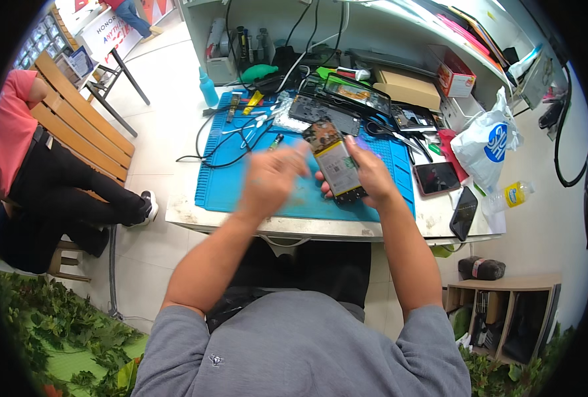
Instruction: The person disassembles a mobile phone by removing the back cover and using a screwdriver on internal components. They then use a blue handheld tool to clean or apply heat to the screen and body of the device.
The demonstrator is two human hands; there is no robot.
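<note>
My right hand [372,173] grips the opened smartphone [335,165] above the blue repair mat [227,185] on the bench [433,221]; its back cover is off, internals exposed. My left hand [271,178] is blurred beside it, grip unclear. I judge disassembly partway, reassembly remaining.
</note>
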